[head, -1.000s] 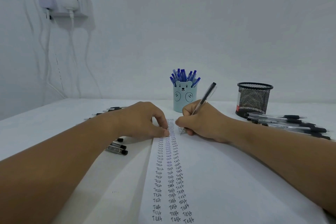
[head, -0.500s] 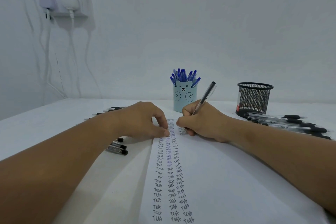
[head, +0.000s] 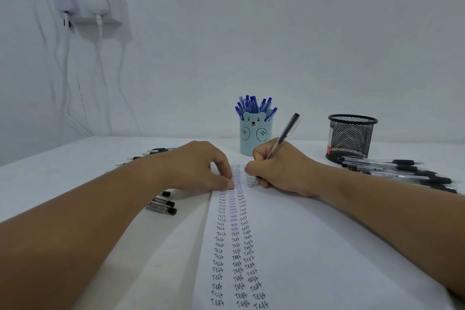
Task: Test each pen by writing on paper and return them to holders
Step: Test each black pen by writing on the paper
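Note:
My right hand (head: 279, 171) grips a black-capped clear pen (head: 285, 134), its tip down on the white paper (head: 314, 246) at the top of the third column of "Test" words. My left hand (head: 198, 167) presses its fingertips on the paper beside the columns. A light blue bear holder (head: 255, 137) full of blue pens stands behind my hands. A black mesh holder (head: 351, 137) stands to the right. Several black pens (head: 402, 171) lie in a pile at the right, and more black pens (head: 163, 205) lie under and beyond my left wrist.
The white table (head: 50, 173) meets a white wall at the back. A wall socket shelf (head: 90, 5) with plugs and hanging cables is at the upper left.
The pen's top has shifted slightly as my right hand writes; my left hand stays put on the paper.

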The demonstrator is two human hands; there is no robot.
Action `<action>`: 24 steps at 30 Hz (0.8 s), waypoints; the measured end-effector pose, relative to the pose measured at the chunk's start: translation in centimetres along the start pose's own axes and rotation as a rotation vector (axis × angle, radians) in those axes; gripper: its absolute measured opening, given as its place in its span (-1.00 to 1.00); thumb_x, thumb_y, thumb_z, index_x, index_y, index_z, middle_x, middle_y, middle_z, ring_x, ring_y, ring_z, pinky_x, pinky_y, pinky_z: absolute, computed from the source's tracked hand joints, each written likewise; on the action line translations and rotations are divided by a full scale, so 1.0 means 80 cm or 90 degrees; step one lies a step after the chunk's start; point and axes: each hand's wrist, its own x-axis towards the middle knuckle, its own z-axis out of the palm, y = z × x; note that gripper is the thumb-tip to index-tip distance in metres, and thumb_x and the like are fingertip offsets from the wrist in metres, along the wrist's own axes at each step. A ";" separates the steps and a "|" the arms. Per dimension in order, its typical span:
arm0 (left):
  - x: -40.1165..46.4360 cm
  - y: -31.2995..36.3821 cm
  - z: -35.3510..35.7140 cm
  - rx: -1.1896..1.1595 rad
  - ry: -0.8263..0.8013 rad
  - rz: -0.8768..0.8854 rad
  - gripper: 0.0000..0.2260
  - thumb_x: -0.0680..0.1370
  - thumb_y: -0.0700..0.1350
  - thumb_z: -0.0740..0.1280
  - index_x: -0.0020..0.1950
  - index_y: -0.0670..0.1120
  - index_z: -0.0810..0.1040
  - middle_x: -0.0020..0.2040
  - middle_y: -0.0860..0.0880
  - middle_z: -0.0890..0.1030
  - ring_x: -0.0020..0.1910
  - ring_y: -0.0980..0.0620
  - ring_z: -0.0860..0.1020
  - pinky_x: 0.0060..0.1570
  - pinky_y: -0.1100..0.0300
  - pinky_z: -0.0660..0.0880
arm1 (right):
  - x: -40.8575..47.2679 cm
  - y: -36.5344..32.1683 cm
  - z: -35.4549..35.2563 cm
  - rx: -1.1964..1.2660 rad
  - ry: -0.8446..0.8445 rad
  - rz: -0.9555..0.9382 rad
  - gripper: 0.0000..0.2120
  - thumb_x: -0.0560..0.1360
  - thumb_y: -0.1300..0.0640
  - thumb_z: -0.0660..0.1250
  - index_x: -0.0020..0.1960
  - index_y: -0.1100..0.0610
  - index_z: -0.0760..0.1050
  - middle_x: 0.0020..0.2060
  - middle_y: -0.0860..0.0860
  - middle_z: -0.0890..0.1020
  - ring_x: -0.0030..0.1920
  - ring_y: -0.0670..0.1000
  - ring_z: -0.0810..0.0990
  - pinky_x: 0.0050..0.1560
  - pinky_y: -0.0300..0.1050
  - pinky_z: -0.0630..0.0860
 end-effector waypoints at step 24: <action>-0.002 -0.001 0.000 0.004 0.000 0.006 -0.82 0.46 0.19 0.49 0.00 0.18 0.68 -0.06 0.21 0.54 -0.01 0.19 0.52 -0.15 0.30 0.37 | 0.003 0.002 -0.001 0.150 0.085 0.031 -0.56 0.56 0.05 0.37 -0.45 0.10 0.37 -0.53 0.07 0.45 -0.53 0.00 0.37 -0.47 -0.25 0.30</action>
